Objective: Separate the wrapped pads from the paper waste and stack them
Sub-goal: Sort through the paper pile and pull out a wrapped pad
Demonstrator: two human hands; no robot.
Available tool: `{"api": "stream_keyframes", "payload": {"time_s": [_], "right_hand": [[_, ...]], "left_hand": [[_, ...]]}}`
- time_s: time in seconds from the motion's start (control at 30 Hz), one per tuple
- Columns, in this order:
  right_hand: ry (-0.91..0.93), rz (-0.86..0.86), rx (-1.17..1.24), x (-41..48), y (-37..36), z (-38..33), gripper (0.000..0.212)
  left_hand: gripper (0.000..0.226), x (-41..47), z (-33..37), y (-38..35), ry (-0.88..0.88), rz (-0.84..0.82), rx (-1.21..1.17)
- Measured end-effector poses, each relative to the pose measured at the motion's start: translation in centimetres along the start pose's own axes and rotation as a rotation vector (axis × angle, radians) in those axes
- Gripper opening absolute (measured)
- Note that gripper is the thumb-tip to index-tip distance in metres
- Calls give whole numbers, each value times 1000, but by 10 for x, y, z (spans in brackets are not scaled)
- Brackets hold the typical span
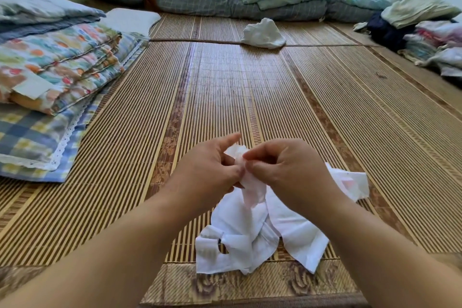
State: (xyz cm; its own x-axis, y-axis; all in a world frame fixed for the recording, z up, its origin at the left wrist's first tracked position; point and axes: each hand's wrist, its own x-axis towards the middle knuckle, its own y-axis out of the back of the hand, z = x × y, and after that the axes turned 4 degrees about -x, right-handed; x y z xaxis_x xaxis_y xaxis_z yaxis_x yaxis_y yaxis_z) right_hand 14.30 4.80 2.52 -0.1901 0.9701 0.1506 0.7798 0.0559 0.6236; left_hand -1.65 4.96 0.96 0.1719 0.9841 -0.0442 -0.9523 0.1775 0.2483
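Left hand (210, 170) and right hand (287, 172) meet fingertip to fingertip above the heap; both pinch the top end of one pale, pink-tinged wrapped pad (252, 189), the other fingers curled; the pad hangs from the pinch down into the paper waste (240, 240), a tangle of white sheets on the bamboo mat (225, 87) directly beneath both hands and wrists; a second pink-tinged piece (350, 182) lies just outside the right wrist, pad or scrap I cannot tell. Step in hand, by my reading: freeing one pad from the paper. Next move calls for lifting it clear without dragging sheets along, then a bare patch of mat beside the heap for the stack; no stack visible.
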Motion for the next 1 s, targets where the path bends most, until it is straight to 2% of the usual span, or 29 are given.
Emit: {"api": "stream_keyframes", "payload": {"time_s": [0.1,0.23,0.3,0.37,0.4,0.5,0.53,0.57,0.67,0.7,0.77,0.87,1.0], "right_hand": [[37,75,-17,-2,-6,0,11],[57,114,16,-5,-9,4,11],[69,75,51,-9,-5,7,34],[77,24,-44,-14,-5,12,61],[84,27,-98,-15,-6,15,59],[103,138,-137,-9,1,23,8],[67,183,-121,-5,8,29,5],[-5,227,-73,0,20,38,12],[-279,330,173,10,72,71,33],[-370,385,171,9,89,87,35],[-556,491,-44,3,120,128,31],[-784,461,-266,-12,144,167,42],[-830,373,-451,-24,144,185,43]], "left_hand": [[59,0,3,-1,20,-21,-12],[25,-4,6,-1,16,-79,-30],[15,-3,6,0,46,-50,-183],[16,0,6,2,125,11,-402],[18,1,8,1,157,28,-499],[25,3,12,-4,133,-40,-642],[34,3,11,-7,94,-68,-582],[44,3,8,-10,44,-78,-442],[63,3,-6,-18,-87,-44,168],[61,4,-12,-20,-118,-34,338],[53,5,-23,-25,-161,-40,560],[44,8,-34,-32,-194,-68,624],[43,11,-36,-41,-249,-46,678]]}}
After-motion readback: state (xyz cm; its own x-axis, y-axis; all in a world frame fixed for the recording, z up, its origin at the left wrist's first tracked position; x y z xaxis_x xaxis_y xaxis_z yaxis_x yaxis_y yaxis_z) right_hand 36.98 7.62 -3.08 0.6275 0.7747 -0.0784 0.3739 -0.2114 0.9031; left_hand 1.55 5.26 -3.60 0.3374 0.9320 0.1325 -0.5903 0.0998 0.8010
